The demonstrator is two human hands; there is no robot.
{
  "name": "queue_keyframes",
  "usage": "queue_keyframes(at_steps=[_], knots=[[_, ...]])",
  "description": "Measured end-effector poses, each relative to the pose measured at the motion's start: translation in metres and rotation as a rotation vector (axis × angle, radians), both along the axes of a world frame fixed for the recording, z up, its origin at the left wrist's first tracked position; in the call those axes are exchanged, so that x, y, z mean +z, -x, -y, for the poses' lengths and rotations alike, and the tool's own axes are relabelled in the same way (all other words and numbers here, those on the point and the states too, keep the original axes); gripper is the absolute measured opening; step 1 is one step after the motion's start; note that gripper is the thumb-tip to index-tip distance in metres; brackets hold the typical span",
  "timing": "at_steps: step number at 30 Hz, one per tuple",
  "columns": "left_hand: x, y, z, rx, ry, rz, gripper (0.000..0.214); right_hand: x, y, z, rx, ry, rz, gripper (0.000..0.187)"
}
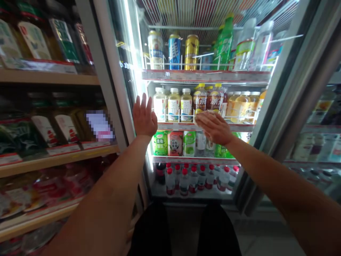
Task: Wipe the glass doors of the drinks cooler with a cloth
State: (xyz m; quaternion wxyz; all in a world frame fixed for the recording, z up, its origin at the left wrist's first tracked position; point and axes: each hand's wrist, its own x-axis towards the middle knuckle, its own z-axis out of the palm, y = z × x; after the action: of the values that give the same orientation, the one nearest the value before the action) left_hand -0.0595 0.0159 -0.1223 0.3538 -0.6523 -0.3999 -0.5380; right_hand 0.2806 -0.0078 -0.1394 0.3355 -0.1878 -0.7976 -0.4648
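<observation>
My left hand (145, 116) is raised with its fingers stretched upward, at the left edge of the lit drinks fridge. It is nearest to the white-capped bottles (173, 105) on the middle shelf and holds nothing. My right hand (214, 126) reaches in from the right, palm turned down and fingers extended flat. Its fingertips are in front of the iced tea bottles (200, 97) with yellow caps, by the shelf's front rail. A pale patch shows at these fingertips; whether it is a thing or glare I cannot tell. Contact with the shelf is also unclear.
Cans (174, 51) and a green bottle (225, 44) stand on the upper shelf. Below my hands are green cartons (189, 143) and red-capped bottles (184, 181). A wooden shelf (53, 76) of bottles is at left; a metal door frame (301, 96) slants at right.
</observation>
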Motion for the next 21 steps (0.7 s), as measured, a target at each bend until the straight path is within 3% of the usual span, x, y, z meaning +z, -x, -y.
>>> queue_keyframes(at_steps=[3,7,9,13,16,21], knots=[[-0.001,0.0,-0.001,0.001,-0.007,-0.001,0.061,-0.007,-0.013,-0.001,-0.035,-0.082,-0.208,0.066],[0.0,0.001,-0.002,0.016,-0.009,-0.008,0.06,-0.013,-0.023,0.003,-0.069,-0.08,0.134,0.057],[0.0,0.001,-0.003,0.009,-0.012,-0.01,0.06,-0.01,-0.03,0.005,-0.083,-0.088,0.183,0.057],[0.001,0.0,-0.002,-0.022,-0.015,0.0,0.06,-0.006,-0.045,0.003,-0.117,-0.171,-0.211,0.065],[0.0,0.0,-0.001,-0.026,-0.033,-0.006,0.059,-0.017,-0.051,0.0,-0.12,-0.19,-0.391,0.067],[0.0,0.003,-0.006,-0.036,-0.041,-0.009,0.06,-0.047,-0.056,0.003,-0.116,-0.116,-0.115,0.059]])
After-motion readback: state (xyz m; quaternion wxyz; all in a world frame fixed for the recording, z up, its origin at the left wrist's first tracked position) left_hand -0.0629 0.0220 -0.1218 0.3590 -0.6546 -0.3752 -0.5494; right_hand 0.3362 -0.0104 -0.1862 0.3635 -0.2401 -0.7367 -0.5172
